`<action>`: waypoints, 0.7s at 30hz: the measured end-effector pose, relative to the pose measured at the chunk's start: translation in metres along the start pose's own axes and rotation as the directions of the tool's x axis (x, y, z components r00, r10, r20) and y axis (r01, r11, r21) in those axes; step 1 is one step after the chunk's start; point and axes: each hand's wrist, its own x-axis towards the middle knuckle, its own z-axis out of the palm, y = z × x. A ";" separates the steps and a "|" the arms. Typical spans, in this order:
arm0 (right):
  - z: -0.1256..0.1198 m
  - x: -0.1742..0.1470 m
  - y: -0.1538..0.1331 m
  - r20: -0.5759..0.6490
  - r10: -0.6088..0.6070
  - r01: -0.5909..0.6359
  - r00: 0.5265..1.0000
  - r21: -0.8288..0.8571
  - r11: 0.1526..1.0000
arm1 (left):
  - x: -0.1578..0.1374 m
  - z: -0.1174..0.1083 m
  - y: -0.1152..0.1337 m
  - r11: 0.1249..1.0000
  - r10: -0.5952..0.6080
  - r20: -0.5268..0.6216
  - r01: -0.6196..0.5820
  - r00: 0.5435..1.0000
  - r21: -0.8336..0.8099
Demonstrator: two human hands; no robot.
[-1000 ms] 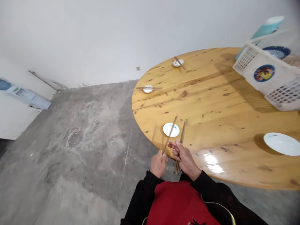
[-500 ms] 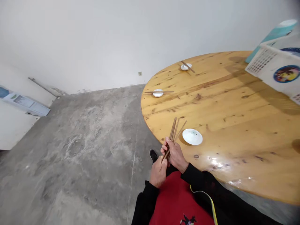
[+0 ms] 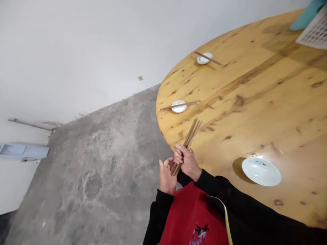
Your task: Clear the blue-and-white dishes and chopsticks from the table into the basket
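My fingers (image 3: 180,154) grip matt brown wooden chopsticks (image 3: 192,132) over the glossy varnished knotty pine desk (image 3: 255,102), beside rough concrete floor (image 3: 102,163).

Chopsticks (image 3: 191,133) now bunched in right hand (image 3: 187,160); left hand (image 3: 167,175) opened.

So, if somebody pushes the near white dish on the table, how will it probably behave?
The white dish would probably slide easily, because the wooden table looks glossy there. It looks shallow and wide, so tipping seems unlikely. It appears to be ceramic, so it may chip if it goes over the table edge, which is close.
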 end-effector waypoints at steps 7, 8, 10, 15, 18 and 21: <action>0.021 0.034 -0.025 -0.182 -0.139 0.140 0.973 -0.010 0.990 | 0.081 0.014 0.060 0.845 0.106 0.221 -0.205 0.969 0.494; 0.017 0.036 -0.031 -0.225 -0.166 0.168 0.960 -0.011 0.986 | 0.100 0.016 0.074 0.705 0.191 0.267 -0.321 0.945 0.632; 0.007 0.039 -0.040 -0.304 -0.213 0.218 0.929 -0.017 0.976 | 0.144 0.025 0.105 0.325 0.301 0.385 -0.473 0.873 0.819; -0.001 0.052 -0.032 -0.469 -0.236 0.271 0.851 0.007 0.963 | 0.248 0.063 0.165 -0.386 0.218 0.623 -0.520 0.751 0.762; 0.015 0.076 -0.017 -0.528 -0.197 0.263 0.826 0.051 0.964 | 0.291 0.086 0.179 -0.563 0.097 0.696 -0.538 0.711 0.628; 0.038 0.109 -0.005 -0.572 -0.175 0.268 0.802 0.083 0.960 | 0.320 0.099 0.186 -0.617 -0.040 0.730 -0.591 0.683 0.519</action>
